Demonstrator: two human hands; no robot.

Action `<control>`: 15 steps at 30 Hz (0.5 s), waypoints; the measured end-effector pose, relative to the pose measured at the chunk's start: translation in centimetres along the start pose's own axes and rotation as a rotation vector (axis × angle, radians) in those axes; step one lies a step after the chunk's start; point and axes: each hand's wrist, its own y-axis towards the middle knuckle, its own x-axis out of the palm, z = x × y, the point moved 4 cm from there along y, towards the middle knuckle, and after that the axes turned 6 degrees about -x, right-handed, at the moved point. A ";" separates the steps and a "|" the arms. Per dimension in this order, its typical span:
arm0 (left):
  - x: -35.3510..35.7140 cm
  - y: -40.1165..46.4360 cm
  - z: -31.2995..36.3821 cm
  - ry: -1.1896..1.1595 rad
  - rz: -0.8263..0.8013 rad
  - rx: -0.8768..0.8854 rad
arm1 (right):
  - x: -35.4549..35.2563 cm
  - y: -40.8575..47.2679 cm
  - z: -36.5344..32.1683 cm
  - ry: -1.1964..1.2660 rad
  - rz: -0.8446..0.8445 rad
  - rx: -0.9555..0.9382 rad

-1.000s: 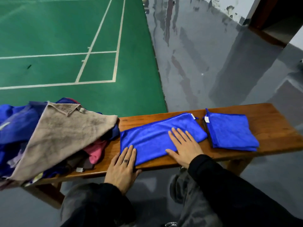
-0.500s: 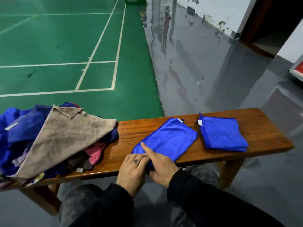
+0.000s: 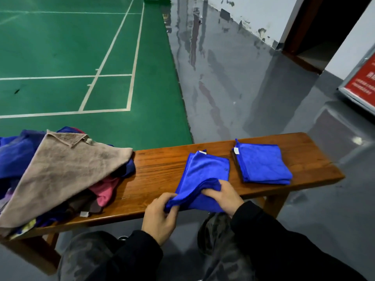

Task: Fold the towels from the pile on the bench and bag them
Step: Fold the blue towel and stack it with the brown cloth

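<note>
Fingers of both hands pinch the half-folded blue microfibre towel (image 3: 205, 175) at the near edge of the long brown wooden bench (image 3: 160, 169): left hand (image 3: 160, 216) on its corner, right hand (image 3: 223, 196) on its fold. Glossy grey floor (image 3: 233, 88) meets green court (image 3: 60, 57).

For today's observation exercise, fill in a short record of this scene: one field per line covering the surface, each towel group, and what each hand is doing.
surface: wooden bench
unfolded pile: mixed towels on the bench's left end, a tan one on top
finished towel: folded blue towel lying flat toward the right end
towel in work: blue towel mid-bench, near edge lifted
left hand: pinches its near left corner
right hand: grips its near edge
bag: none in view
</note>
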 end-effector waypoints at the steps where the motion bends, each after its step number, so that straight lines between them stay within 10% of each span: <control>1: 0.1 0.8 0.4 -0.078 -0.008 -0.042 | -0.8 0.2 0.3 0.041 0.066 0.047; 15: 6.1 14.1 1.0 0.257 -0.089 -0.265 | -7.1 4.6 0.1 -0.819 0.447 0.261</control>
